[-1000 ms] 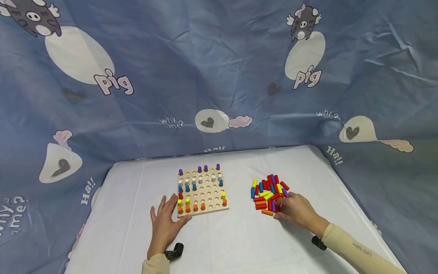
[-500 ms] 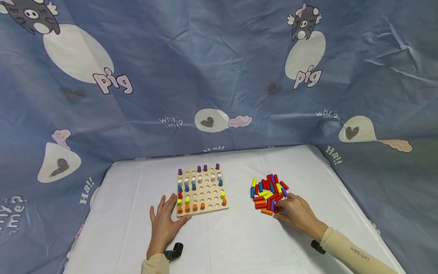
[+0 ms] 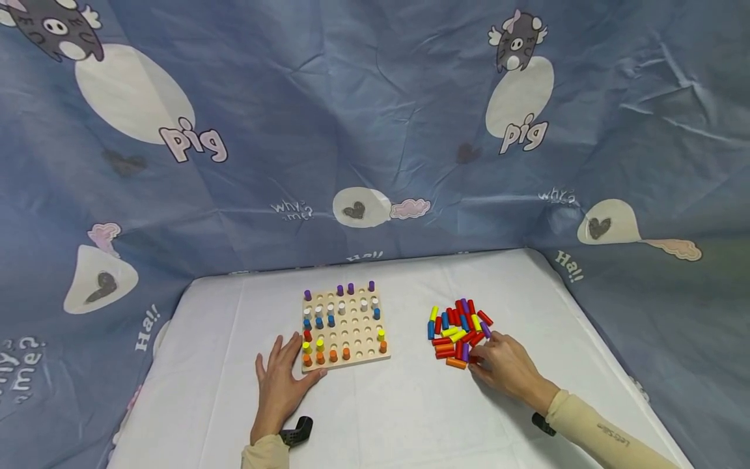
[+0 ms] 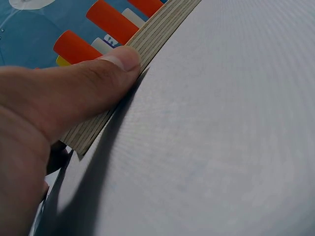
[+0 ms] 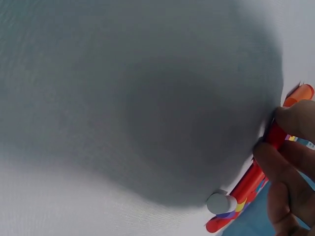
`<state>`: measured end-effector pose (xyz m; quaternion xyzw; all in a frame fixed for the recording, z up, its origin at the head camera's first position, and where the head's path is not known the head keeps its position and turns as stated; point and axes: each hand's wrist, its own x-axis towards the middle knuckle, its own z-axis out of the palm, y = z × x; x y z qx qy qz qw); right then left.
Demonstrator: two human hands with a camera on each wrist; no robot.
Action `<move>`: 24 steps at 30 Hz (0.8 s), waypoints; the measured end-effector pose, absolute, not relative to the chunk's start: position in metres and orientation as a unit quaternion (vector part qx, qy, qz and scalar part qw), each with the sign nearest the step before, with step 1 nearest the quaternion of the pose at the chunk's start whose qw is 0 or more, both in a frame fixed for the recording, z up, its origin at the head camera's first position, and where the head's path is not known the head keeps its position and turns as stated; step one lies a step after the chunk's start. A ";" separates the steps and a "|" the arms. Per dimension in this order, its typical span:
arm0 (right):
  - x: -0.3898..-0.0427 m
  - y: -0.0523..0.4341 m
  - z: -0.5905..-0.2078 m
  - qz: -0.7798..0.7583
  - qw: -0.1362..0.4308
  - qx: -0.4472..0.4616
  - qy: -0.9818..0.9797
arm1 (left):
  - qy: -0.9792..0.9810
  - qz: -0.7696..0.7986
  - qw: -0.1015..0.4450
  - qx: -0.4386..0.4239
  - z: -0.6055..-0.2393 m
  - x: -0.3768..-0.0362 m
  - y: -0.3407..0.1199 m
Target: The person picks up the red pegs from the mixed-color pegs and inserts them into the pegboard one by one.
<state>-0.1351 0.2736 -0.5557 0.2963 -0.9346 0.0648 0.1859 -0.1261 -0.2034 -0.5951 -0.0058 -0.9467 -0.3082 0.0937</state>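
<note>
My left hand [image 3: 280, 387] rests at the near left corner of a wooden pegboard [image 3: 360, 360]. Its spread fingers lie by the left side, and its thumb [image 4: 106, 73] touches the front edge. Upright pegs in purple, white, blue, red, yellow and orange fill some of the holes. On the right, my right hand [image 3: 508, 368] is at the near side of a heap of loose coloured pegs [image 3: 444, 348]. Thumb and fingertips pinch a red peg [image 5: 276, 135] low at the table, mostly covered by the fingers in the head view.
A white cloth [image 3: 404, 417] covers the table. Blue printed fabric [image 3: 375, 130] hangs behind and at both sides. In the right wrist view, a white peg [image 5: 221, 203] lies beside the heap. An orange peg [image 3: 456, 363] lies at the heap's near edge.
Both hands stay almost where they were. The right hand's fingers shift very slightly at the heap; the pegs on the board look the same.
</note>
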 end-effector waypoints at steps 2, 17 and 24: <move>-0.136 0.274 -0.556 0.056 0.197 0.301 -0.932 | -0.947 -0.308 0.094 -0.006 -0.595 -0.127 -0.204; -0.134 0.278 -0.550 0.042 0.271 0.315 -0.909 | -0.946 -0.311 0.095 -0.004 -0.595 -0.125 -0.203; -0.136 0.279 -0.536 0.055 0.264 0.315 -0.910 | -0.947 -0.308 0.095 -0.003 -0.594 -0.125 -0.203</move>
